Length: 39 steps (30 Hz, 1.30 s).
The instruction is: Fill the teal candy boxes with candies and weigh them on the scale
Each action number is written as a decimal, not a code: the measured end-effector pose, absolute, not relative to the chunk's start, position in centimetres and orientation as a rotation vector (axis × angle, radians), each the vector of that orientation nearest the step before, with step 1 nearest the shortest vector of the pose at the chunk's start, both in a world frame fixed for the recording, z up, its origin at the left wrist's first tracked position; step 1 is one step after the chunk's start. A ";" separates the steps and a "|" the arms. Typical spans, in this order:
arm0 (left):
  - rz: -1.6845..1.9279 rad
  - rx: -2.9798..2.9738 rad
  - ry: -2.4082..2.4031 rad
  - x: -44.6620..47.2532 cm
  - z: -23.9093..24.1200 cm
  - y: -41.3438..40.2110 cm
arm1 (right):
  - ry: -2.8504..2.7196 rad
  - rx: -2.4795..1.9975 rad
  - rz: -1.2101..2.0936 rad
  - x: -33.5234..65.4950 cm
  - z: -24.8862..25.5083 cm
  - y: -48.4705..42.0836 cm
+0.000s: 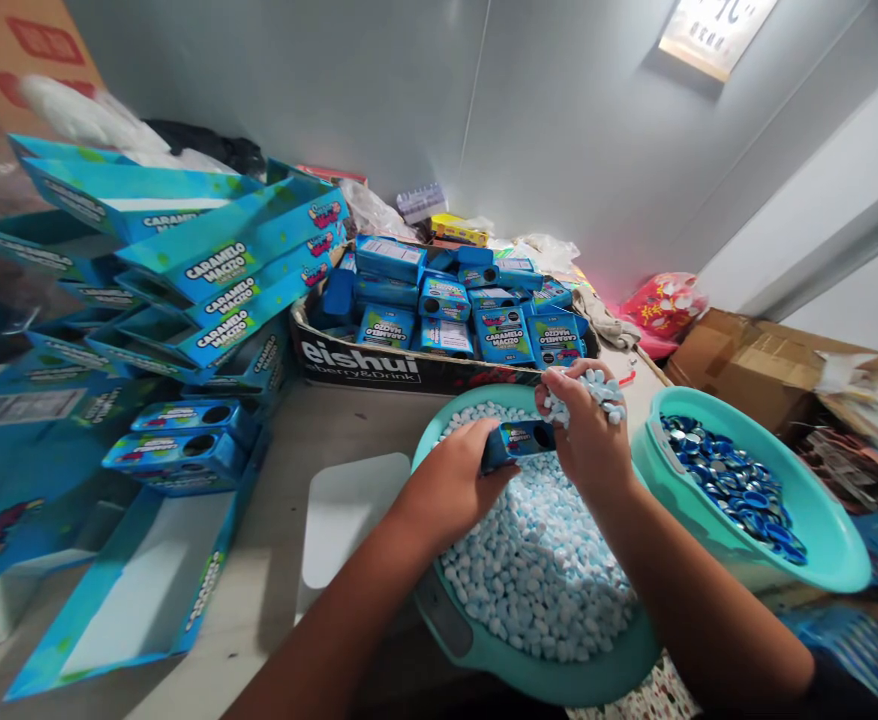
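My left hand [463, 478] grips a small blue candy box [515, 443] by its near end, holding it above a turquoise basin [450, 640]. White and pale-blue candies [536, 560] fill much of that basin. Beside the box, my right hand [589, 430] is closed around a handful of the same candies [596, 390], which bulge out past the fingers. Its thumb side is close to the box's far end. Whether the box has candies inside cannot be seen.
Behind the basin, a black carton [356, 365] holds several small blue boxes. Stacked blue display trays [221, 270] rise at left, above an open tray [146, 590] with two boxes at its back. To the right, another turquoise basin [833, 530] contains shiny blue round pieces [739, 485].
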<state>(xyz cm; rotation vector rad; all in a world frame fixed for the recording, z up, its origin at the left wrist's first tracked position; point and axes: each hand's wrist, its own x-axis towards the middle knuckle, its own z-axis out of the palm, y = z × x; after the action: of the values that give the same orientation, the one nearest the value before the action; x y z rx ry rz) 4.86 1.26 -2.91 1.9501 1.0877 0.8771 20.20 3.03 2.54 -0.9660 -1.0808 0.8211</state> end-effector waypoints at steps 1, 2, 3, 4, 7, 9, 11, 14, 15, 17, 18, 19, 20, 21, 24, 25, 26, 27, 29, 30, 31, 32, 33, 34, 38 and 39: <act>0.879 1.952 1.088 4.9 -2.9 1.2 | -1.071 -0.967 0.822 20.2 2.5 3.0; 0.878 1.953 1.088 4.9 -2.9 1.2 | -1.060 -0.976 0.821 20.1 2.5 3.0; 0.874 1.954 1.090 4.9 -2.9 1.2 | -1.054 -0.990 0.817 20.1 2.5 2.9; 0.871 1.955 1.092 4.9 -2.9 1.2 | -1.054 -1.004 0.812 20.1 2.5 2.9; 0.861 1.958 1.096 4.8 -2.9 1.1 | -1.078 -1.015 0.791 20.0 2.4 2.8; 0.864 1.961 1.095 4.8 -2.9 1.2 | -1.085 -1.012 0.781 20.1 2.3 2.7; 0.873 1.961 1.098 4.8 -3.0 1.2 | -1.068 -1.010 0.793 20.2 2.3 2.7; 0.886 1.960 1.102 4.8 -3.0 1.3 | -1.046 -1.019 0.829 20.2 2.3 2.7; 0.886 1.962 1.102 4.8 -3.1 1.3 | -1.052 -1.020 0.825 20.3 2.3 2.7; 0.882 1.964 1.102 4.9 -3.1 1.2 | -1.077 -1.017 0.797 20.3 2.2 2.8; 0.879 1.965 1.104 4.9 -3.1 1.2 | -1.084 -1.009 0.786 20.4 2.1 2.8; 0.876 1.966 1.104 4.8 -3.1 1.2 | -1.085 -1.001 0.786 20.4 2.1 2.8; 0.873 1.966 1.104 4.8 -3.1 1.2 | -1.077 -0.992 0.794 20.4 1.9 2.8; 0.871 1.967 1.105 4.8 -3.1 1.2 | -1.065 -0.983 0.807 20.5 1.8 2.9; 0.868 1.964 1.104 4.8 -3.1 1.2 | -1.030 -0.955 0.850 20.6 1.7 2.9; 0.867 1.962 1.101 4.8 -3.1 1.2 | -1.023 -0.950 0.858 20.6 1.6 3.0; 0.869 1.960 1.099 4.8 -3.1 1.2 | -1.016 -0.952 0.866 20.6 1.6 3.0; 0.874 1.958 1.095 4.8 -3.1 1.2 | -1.014 -0.957 0.869 20.6 1.7 2.9; 0.886 1.957 1.091 4.8 -3.2 1.2 | -1.016 -0.963 0.858 20.5 1.7 2.9; 0.891 1.959 1.088 4.8 -3.2 1.2 | -1.019 -0.959 0.850 20.5 1.8 2.9; 0.895 1.962 1.087 4.8 -3.3 1.3 | -1.023 -0.958 0.842 20.4 1.8 2.9; 0.894 1.963 1.085 4.8 -3.3 1.3 | -1.025 -0.960 0.838 20.4 1.8 2.9; 0.892 1.964 1.081 4.8 -3.3 1.3 | -1.025 -0.963 0.838 20.4 1.8 2.8; 0.890 1.965 1.078 4.8 -3.3 1.3 | -1.024 -0.970 0.843 20.4 1.9 2.8; 0.878 1.970 1.077 4.8 -3.3 1.4 | -0.987 -0.975 0.865 20.4 1.9 2.7; 0.878 1.970 1.082 4.8 -3.2 1.4 | -0.968 -0.970 0.869 20.5 2.0 2.7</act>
<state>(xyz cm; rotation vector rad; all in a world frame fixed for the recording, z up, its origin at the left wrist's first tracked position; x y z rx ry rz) 4.78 1.37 -3.24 1.9697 1.0822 0.8781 20.48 2.67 1.96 -0.9700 -0.9677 0.8686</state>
